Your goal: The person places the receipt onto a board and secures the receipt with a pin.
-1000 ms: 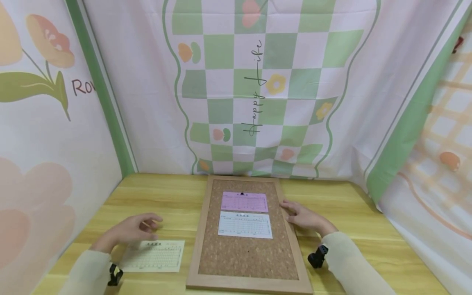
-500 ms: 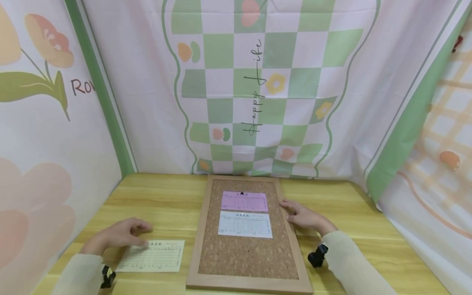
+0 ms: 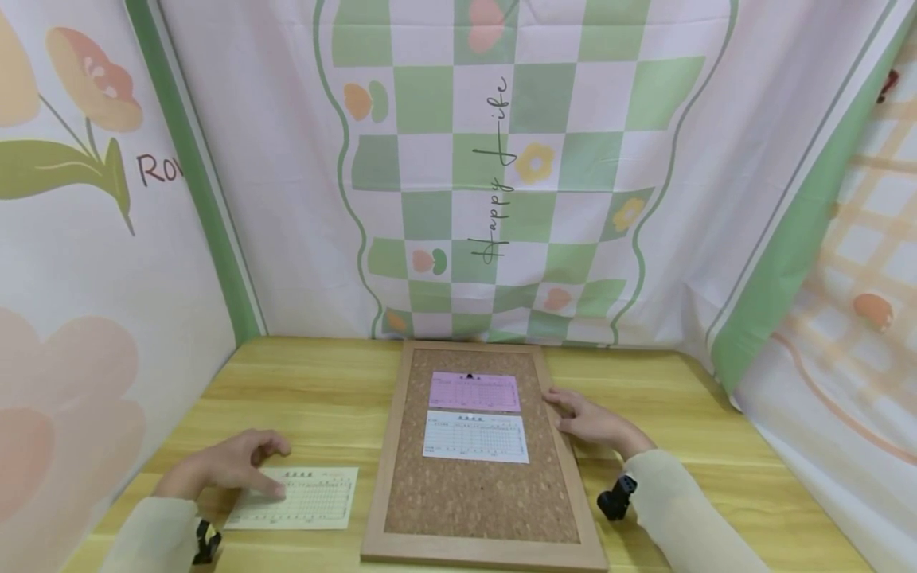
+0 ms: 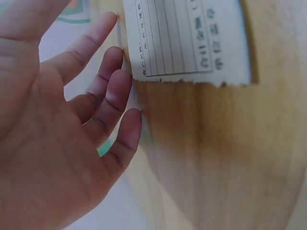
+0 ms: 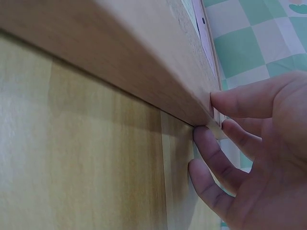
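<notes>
A wood-framed cork board [image 3: 480,505] lies flat on the table. On it a pink printed form [image 3: 474,395] sits above a white printed form [image 3: 476,442]; a small black pin [image 3: 470,376] marks the pink one's top edge. To the left lies a pale yellow printed form [image 3: 318,505]. Over that form's left part hovers or rests my left hand [image 3: 225,463], thumb extended across it and fingers loosely bent; contact is unclear. My right hand [image 3: 593,422] holds the board's right frame edge, thumb on top and fingertips along the outer side [image 5: 144,86].
The wooden table [image 3: 308,382] carries all of this. Behind it hangs a green-and-white checked curtain [image 3: 430,163], with printed fabric at both sides. Black wrist cameras show on the left wrist [image 3: 206,543] and right wrist [image 3: 618,498].
My left hand has shifted left and slightly toward me, and its thumb now lies lower across the yellow form. The right hand and the board stay in place.
</notes>
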`<state>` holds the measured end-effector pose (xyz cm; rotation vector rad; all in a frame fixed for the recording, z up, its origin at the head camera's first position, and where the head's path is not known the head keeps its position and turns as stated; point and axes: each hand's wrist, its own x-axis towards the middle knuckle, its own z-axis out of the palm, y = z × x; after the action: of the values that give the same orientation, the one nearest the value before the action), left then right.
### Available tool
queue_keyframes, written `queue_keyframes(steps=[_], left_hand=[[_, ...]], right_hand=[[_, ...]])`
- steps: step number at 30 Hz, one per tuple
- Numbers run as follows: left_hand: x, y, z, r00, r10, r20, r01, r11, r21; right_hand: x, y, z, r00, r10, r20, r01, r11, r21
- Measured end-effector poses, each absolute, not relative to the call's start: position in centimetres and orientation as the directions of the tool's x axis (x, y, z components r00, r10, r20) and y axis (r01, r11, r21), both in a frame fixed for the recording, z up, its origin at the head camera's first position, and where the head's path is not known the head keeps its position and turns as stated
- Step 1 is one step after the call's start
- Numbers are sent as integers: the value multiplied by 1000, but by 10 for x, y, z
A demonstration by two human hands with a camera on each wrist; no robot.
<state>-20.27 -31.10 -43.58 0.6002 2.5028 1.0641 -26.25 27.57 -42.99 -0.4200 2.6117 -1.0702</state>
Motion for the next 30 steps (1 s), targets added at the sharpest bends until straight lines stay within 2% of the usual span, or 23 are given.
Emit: queue_keyframes(steps=[3,12,23,30], left_hand=[[-202,-310,-437,-841,521,-148,258,625,737],[-199,-308,-439,-875,452,-173,206,670,713],[-204,-309,-442,-827,551,-113,279,577,768],[-208,-311,-445,-795,601,-81,339,550,763]], right_hand=[[-263,276,-431,-918,-369,-144,-162,682,-714],[-262,277,-434,-915,-383,-129,-180,672,-718],[-262,276,-434,-917,-379,-125,-182,676,-715],[-263,276,-436,-919,-371,-132,-171,677,-716]])
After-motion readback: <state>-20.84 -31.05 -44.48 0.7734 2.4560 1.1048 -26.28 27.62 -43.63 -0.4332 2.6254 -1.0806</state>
